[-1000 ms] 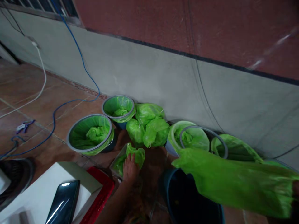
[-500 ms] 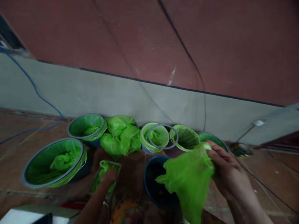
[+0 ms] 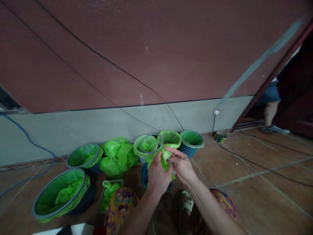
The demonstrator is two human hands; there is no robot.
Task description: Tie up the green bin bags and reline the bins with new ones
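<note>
Both hands are close together over a dark blue bucket (image 3: pixel 144 176), gripping a thin, crumpled green bag (image 3: pixel 166 156). My left hand (image 3: pixel 157 176) has its fingers closed on the near side of the bag. On the other side, my right hand (image 3: pixel 182 165) pinches the bag's upper edge between thumb and fingers. Folds of the bag hang down and partly hide behind my hands. Just left of my knee, a clear tray (image 3: pixel 100 204) holds more crumpled green bags (image 3: pixel 110 192).
Bins lined with green bags stand at left (image 3: pixel 58 195), along the wall (image 3: pixel 85 156) and farther right (image 3: pixel 192 140). Stuffed green bags (image 3: pixel 117 156) lie between them. A loose grey ring (image 3: pixel 162 143) rests on a white bucket (image 3: pixel 139 147). A person's leg (image 3: pixel 270 114) shows in the doorway.
My left hand has left the tray and come to the bag. My right hand has drawn the bag leftward in view, and both hands now hold it. The view has turned right.
</note>
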